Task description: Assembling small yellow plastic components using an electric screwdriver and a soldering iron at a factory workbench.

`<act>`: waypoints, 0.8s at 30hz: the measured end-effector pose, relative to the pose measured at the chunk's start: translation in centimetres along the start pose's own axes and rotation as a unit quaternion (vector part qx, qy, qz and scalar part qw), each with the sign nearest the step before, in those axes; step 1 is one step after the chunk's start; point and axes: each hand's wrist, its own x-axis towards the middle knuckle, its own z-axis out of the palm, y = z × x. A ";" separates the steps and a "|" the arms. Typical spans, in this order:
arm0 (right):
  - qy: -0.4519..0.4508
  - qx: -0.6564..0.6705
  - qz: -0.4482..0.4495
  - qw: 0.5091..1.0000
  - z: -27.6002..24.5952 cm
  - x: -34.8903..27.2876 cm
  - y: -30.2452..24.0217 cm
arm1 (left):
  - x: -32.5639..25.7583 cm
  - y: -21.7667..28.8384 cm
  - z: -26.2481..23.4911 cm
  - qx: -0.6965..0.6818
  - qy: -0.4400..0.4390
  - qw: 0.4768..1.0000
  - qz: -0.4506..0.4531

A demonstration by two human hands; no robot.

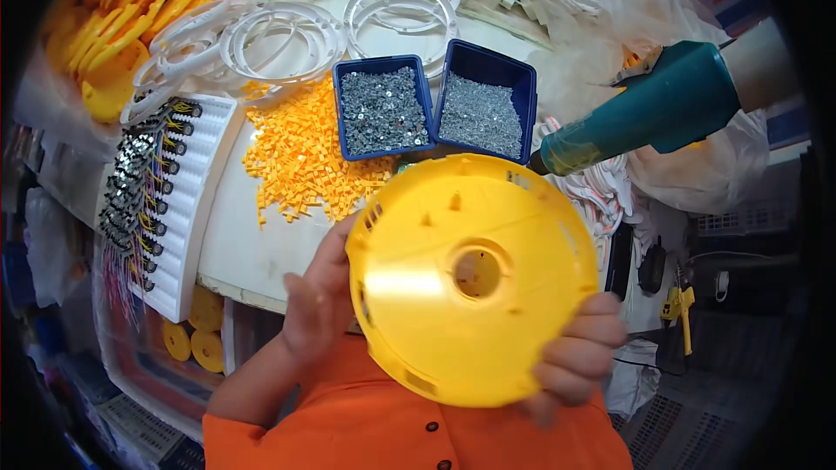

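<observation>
A round yellow plastic disc (409, 331) with a raised hub and a hole in its centre is held up in front of my orange shirt. My right hand (579, 352) is closed on its lower right rim, fingers curled over the edge. My left hand (318, 292) is at the disc's left rim. Its thumb stands apart from the disc, and its other fingers run behind the rim, mostly hidden. Just beyond the disc stand two blue bins, one with small metal nuts or washers (383, 109), the other with small screws (479, 113).
A teal power screwdriver (644, 109) reaches in from the right. Small yellow plastic pieces (300, 157) lie heaped left of the bins. White rings (283, 39) and stacked yellow discs (113, 26) lie behind. Wired components (144, 200) rest on a white foam tray (205, 183) at left.
</observation>
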 end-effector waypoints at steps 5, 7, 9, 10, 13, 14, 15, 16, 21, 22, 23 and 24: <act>-0.246 0.043 -0.091 0.964 -0.7 -1.2 0.0 | -1.4 1.0 -0.3 0.091 0.023 0.996 0.007; -0.289 0.086 -0.045 0.952 0.2 -0.8 -0.3 | -1.2 1.5 0.4 0.113 0.130 0.985 -0.015; -0.292 0.101 -0.045 0.950 -0.1 -1.2 0.3 | -1.4 1.6 -0.6 0.122 0.136 0.983 -0.002; -0.260 0.090 -0.007 0.961 -0.7 -1.2 0.5 | -1.4 2.0 -0.9 0.129 0.155 0.979 0.003; -0.196 0.044 0.079 0.976 -1.5 -0.7 1.6 | -0.6 5.0 -1.1 0.124 0.056 0.989 -0.054; -0.219 0.089 0.252 0.938 -1.7 0.1 1.4 | -0.5 5.5 -1.4 0.110 0.030 0.989 -0.093; -0.236 0.133 0.417 0.868 -1.9 0.4 1.3 | -0.2 5.6 -1.3 0.112 0.029 0.989 -0.091; -0.338 0.205 0.448 0.802 -2.3 0.5 1.6 | 0.1 6.0 -1.1 0.127 0.007 0.983 -0.132; -0.263 0.271 0.674 0.635 -2.1 0.7 0.2 | 0.9 3.4 -2.0 0.036 0.018 0.999 -0.019; -0.183 0.261 0.693 0.646 -1.7 0.9 -0.1 | 2.8 4.2 -2.5 0.269 -0.011 0.961 0.058; -0.183 0.259 0.696 0.644 -1.6 0.7 -0.1 | 4.4 6.4 -4.2 0.484 -0.027 0.869 0.103; -0.178 0.272 0.689 0.648 -1.3 0.4 -0.1 | 6.0 7.8 -5.2 0.641 0.051 0.750 0.155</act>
